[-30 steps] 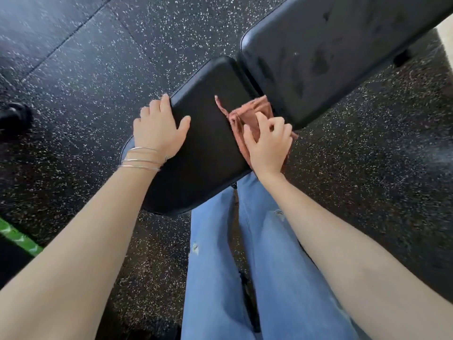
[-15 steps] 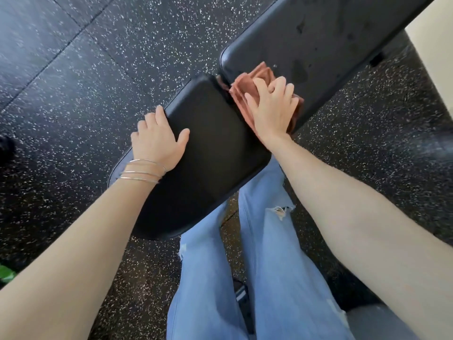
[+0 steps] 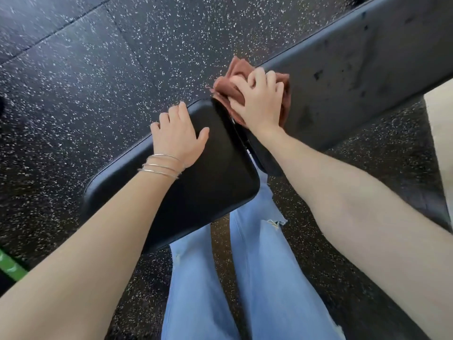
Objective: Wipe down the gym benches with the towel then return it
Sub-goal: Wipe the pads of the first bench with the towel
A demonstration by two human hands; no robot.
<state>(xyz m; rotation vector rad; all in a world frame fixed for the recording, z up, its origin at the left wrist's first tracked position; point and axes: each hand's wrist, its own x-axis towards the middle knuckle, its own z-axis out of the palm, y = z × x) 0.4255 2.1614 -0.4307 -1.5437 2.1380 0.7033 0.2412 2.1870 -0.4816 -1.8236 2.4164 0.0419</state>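
Observation:
A black padded gym bench runs from lower left to upper right. Its seat pad (image 3: 208, 182) lies near me and its long back pad (image 3: 362, 77) stretches away, marked with smudges. My right hand (image 3: 259, 101) presses a crumpled rust-brown towel (image 3: 228, 84) onto the near end of the back pad, right at the gap between the two pads. The towel bunches out past the pad's far edge. My left hand (image 3: 177, 136), with thin bangles on the wrist, rests flat on the seat pad's far edge, fingers spread.
Black speckled rubber flooring (image 3: 98, 82) surrounds the bench. My legs in light blue jeans (image 3: 245, 290) stand against the seat pad's near side. A pale wall or floor strip (image 3: 441, 148) shows at the right edge, and something green (image 3: 9, 266) at the lower left.
My right hand has slid the towel from the seat pad's near edge across the gap onto the back pad's end, toward its far side. My left hand stayed on the seat pad.

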